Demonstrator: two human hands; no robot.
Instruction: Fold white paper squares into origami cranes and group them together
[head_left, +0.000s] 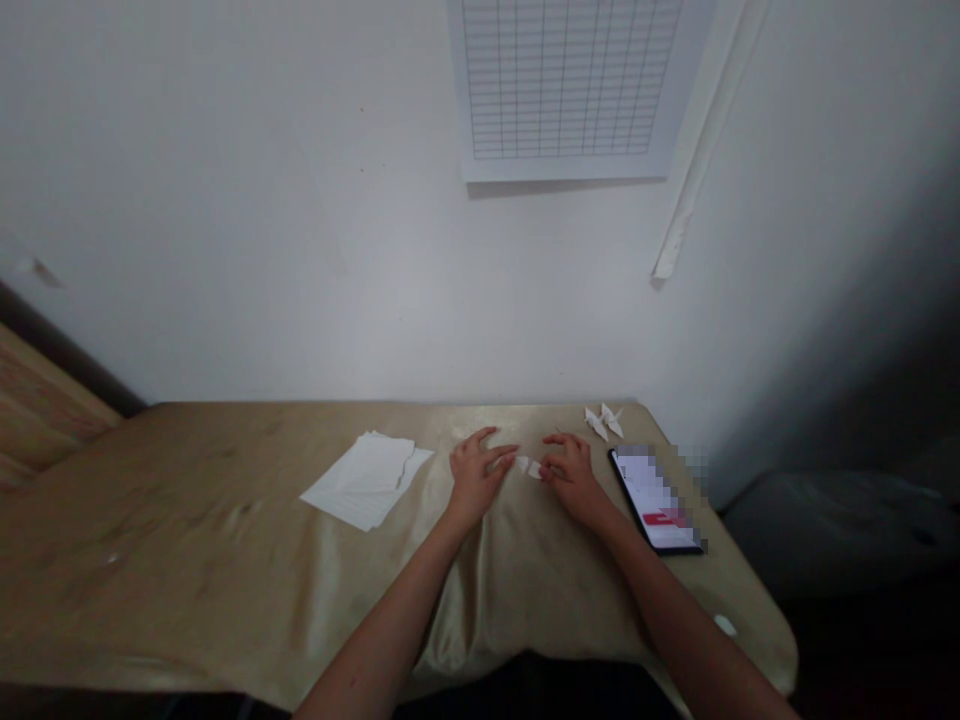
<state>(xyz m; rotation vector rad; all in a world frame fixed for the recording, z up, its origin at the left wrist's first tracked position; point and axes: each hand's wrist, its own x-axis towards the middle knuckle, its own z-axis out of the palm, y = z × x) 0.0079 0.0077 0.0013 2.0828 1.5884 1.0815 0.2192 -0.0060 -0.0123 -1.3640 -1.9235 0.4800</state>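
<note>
A small folded piece of white paper [529, 467] lies between my two hands near the middle of the table. My left hand [478, 470] is at its left end, thumb and index finger together against the paper's edge, the other fingers extended. On the other side, my right hand [568, 467] pinches the paper's right end between thumb and fingers. Two folded white paper figures [604, 421] sit beyond my right hand at the back right corner. To the left lies a fanned stack of white paper sheets [367, 478].
A tablet [657, 502] with a lit screen lies right of my right hand. A small white object [725, 625] is near the right edge. The table [187, 530] has a wrinkled gold cloth. Behind stands a wall with a gridded sheet [566, 90].
</note>
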